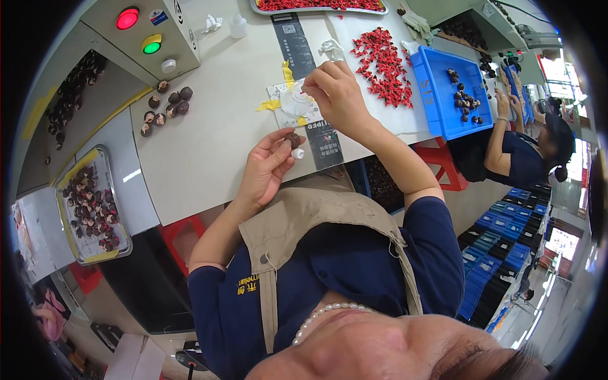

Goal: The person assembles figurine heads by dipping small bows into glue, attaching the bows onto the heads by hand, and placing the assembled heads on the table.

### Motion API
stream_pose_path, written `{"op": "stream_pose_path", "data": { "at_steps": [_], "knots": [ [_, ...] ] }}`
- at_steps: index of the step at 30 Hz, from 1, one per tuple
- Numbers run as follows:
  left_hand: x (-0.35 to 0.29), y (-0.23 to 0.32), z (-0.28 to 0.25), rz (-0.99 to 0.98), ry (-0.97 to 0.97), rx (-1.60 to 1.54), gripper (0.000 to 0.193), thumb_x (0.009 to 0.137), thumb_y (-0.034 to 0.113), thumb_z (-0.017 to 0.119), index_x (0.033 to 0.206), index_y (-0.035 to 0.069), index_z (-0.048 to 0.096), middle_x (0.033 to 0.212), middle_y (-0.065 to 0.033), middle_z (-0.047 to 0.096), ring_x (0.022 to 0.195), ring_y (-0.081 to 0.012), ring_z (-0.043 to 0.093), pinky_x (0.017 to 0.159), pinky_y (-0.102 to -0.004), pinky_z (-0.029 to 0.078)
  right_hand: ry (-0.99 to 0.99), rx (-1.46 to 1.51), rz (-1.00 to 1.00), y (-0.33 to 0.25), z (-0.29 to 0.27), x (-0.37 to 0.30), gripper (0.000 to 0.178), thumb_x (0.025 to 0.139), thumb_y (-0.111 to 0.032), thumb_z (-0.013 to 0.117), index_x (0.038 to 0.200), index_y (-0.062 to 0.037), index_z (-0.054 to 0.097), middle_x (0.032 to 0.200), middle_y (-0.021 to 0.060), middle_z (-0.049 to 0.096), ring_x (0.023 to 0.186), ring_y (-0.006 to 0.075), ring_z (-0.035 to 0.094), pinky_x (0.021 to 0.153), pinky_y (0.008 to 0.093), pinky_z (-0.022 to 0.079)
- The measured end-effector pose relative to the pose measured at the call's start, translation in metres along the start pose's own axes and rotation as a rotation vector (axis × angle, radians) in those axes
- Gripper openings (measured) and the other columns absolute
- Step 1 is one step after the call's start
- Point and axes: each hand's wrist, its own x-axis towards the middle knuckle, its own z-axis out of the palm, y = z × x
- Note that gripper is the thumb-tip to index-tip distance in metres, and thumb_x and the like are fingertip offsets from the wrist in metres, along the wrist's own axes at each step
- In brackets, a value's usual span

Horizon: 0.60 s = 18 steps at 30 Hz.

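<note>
My left hand (pixel 267 166) is closed around a small brown doll head (pixel 292 139), held just above the table's front edge. A small white cap-like piece (pixel 297 153) also sits at its fingers. My right hand (pixel 339 95) is closed in a pinch over a clear round dish (pixel 296 101). What its fingertips hold is too small to make out. The dish rests on a white square fixed with yellow tape (pixel 269 105), on top of a dark printed strip (pixel 294 47). Crumpled white tissue (pixel 331 49) lies just beyond the right hand.
Small red pieces (pixel 383 66) are heaped at the right, beside a blue bin (pixel 421 95) of brown heads. More brown heads (pixel 166 107) lie at left near a machine (pixel 145 31). A metal tray (pixel 126 244) is at far left. A co-worker (pixel 529 149) sits at right.
</note>
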Motion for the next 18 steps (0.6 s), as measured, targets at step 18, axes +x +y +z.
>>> {"op": "stream_pose_path", "data": {
  "at_steps": [18],
  "knots": [
    [0.024,-0.02,0.021,0.208,0.081,0.036,0.031,0.089,0.003,0.058,0.12,0.004,0.055,0.107,-0.0053,0.061,0.093,-0.0087,0.058,0.08,-0.0233,0.051,-0.087,0.564,0.338,-0.023,-0.019,-0.035,0.007,0.082,-0.005,0.063,0.083,-0.0004,0.057,0.08,0.0059,0.055,0.074,0.0146,0.052,0.065,0.0269,0.041]
  ]
}}
